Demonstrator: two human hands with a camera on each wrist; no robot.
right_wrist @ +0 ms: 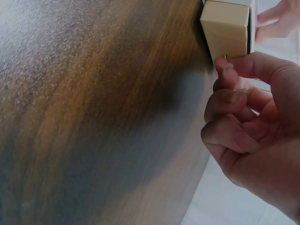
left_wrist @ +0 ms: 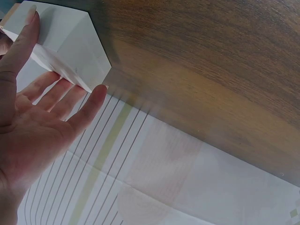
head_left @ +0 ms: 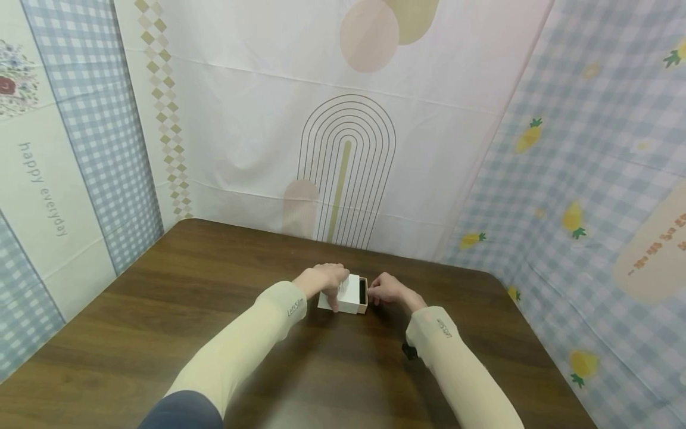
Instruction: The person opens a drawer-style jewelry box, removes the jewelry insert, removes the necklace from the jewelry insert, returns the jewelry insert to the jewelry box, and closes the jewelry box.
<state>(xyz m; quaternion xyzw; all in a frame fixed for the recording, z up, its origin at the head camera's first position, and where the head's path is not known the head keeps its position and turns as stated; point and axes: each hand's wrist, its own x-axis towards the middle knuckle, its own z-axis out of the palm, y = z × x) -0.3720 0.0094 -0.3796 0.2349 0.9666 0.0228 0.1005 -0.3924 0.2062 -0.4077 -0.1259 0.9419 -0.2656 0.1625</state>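
Note:
A small white sliding box (head_left: 351,291) lies on the brown wooden table, its tan inner drawer (right_wrist: 225,30) partly out on the right side. Something dark shows inside the drawer's exposed end. Across the white sleeve reaches my left hand (head_left: 325,279), holding it between the thumb on the near side and the fingers on the far side. My right hand (head_left: 389,288) is at the drawer's end; in the right wrist view its thumb and index finger pinch at a small pull there, with the other fingers curled. The drawer's remaining contents are hidden.
The wooden table (head_left: 230,268) extends around the box to rounded far corners. A white printed cloth (head_left: 241,137) hangs behind its far edge. Checked blue cloths hang at the left (head_left: 80,71) and right (head_left: 552,196). A dark band sits at the right wrist.

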